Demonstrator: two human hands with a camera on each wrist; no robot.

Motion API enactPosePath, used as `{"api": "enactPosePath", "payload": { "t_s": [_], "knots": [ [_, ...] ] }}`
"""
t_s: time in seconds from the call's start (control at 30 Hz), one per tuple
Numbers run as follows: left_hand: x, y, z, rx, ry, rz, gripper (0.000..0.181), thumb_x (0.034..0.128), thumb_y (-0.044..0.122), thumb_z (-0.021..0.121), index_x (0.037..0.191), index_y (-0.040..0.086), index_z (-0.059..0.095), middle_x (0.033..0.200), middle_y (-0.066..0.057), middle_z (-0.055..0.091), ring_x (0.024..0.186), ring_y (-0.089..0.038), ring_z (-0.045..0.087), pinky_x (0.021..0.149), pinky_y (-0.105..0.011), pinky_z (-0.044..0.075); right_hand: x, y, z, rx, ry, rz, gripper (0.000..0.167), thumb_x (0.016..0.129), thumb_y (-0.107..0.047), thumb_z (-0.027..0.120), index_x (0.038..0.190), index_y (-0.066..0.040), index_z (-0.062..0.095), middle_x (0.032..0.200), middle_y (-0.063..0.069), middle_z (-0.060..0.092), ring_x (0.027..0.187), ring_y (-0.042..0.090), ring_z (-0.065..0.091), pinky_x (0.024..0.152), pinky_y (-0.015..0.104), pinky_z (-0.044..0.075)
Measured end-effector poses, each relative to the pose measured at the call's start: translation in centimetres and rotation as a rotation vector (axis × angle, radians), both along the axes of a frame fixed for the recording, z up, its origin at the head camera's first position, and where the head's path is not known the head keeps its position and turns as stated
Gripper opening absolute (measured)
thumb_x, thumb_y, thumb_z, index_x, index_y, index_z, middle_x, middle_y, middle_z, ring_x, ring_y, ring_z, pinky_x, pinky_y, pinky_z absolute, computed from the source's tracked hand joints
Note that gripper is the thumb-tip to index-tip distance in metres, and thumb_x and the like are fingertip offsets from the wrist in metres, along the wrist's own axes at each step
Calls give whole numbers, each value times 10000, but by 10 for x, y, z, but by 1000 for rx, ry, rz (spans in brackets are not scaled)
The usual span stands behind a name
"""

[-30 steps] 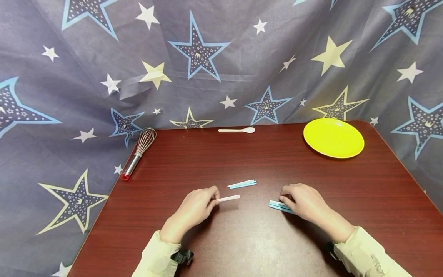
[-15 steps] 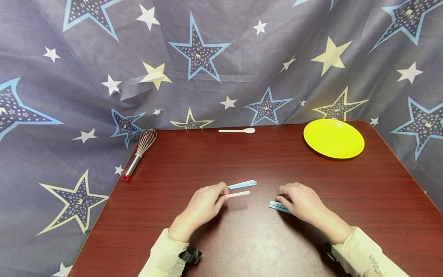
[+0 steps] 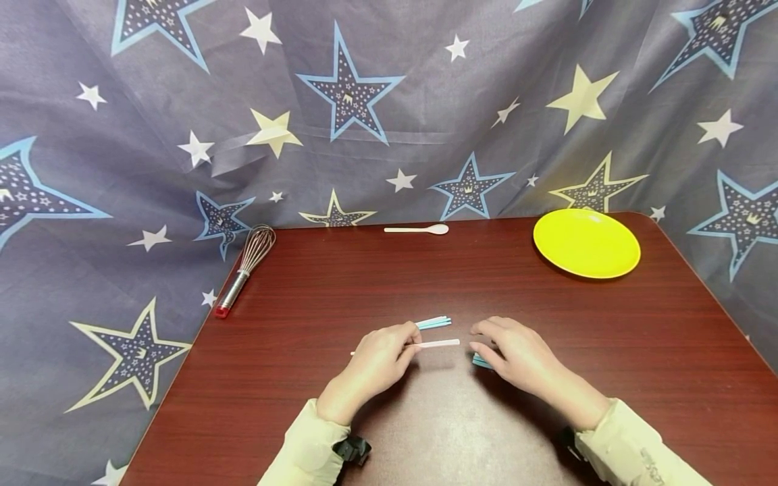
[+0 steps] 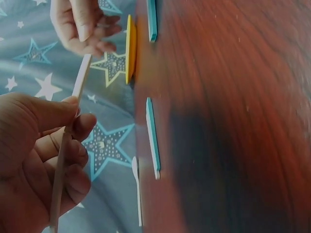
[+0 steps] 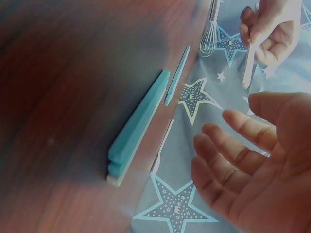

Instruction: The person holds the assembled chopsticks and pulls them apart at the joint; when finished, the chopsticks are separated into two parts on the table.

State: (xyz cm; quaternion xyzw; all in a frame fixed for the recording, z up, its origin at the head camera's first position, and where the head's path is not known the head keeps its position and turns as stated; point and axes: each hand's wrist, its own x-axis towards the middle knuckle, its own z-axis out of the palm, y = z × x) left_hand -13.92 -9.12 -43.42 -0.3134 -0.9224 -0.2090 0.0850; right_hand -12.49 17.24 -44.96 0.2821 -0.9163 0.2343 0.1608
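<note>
My left hand (image 3: 381, 354) pinches a white chopstick (image 3: 442, 343) between thumb and fingers, raised above the table. In the left wrist view the chopstick (image 4: 81, 77) slants upward, its thick end near the other hand. My right hand (image 3: 513, 347) hovers with fingers spread and loosely bent, holding nothing. Below it lies a bundle of blue and white chopsticks (image 5: 138, 128), partly hidden by the hand in the head view. Beyond my left hand lies a small group of blue and white sticks (image 3: 436, 322), its near end covered by the fingers.
On the dark red table (image 3: 340, 270), a whisk (image 3: 243, 270) lies along the left edge. A white spoon (image 3: 419, 229) is at the back edge. A yellow plate (image 3: 586, 243) stands at the back right. A star-patterned curtain (image 3: 389, 101) hangs behind.
My left hand has moved right with the white chopstick, towards the right hand. The right hand has lifted off the bundle, shifted slightly left and opened its fingers.
</note>
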Motion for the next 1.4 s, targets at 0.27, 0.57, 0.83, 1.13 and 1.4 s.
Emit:
{"api": "enactPosePath", "payload": {
  "t_s": [0.27,0.57,0.83,1.13,1.4],
  "knots": [
    [4,13,-2,11,-28,-47,121,897,219,700,861,196,587,680,118,498,599,-62,464,536,-280,400,2,-9,2,-2,-20,76,206,863,-241,739,1032,-144,673,974,-19,671,879,156,617,750,401,506],
    [6,24,-3,7,-55,-94,80,909,229,681,890,200,609,703,140,520,633,-32,489,578,-278,429,5,-15,2,61,-8,170,113,854,-214,741,858,-185,632,758,-140,577,696,57,544,667,351,451],
    [6,24,-4,-16,-51,-105,53,912,240,671,913,207,629,738,140,549,651,-30,507,593,-291,456,3,-13,2,69,31,188,247,822,-140,756,748,-197,528,639,-150,476,568,38,480,598,343,458],
    [5,20,-6,-9,-30,-103,55,928,234,656,905,185,667,748,127,579,634,-35,505,571,-300,446,3,-8,3,90,-7,140,212,847,-135,738,761,-204,556,657,-172,494,577,14,456,604,334,445],
    [5,22,-6,-6,-24,-115,67,930,226,659,927,175,704,812,113,623,654,-36,516,591,-291,457,4,-12,4,74,-7,136,195,854,-152,730,755,-211,573,646,-171,475,559,23,411,577,326,428]
  ]
}}
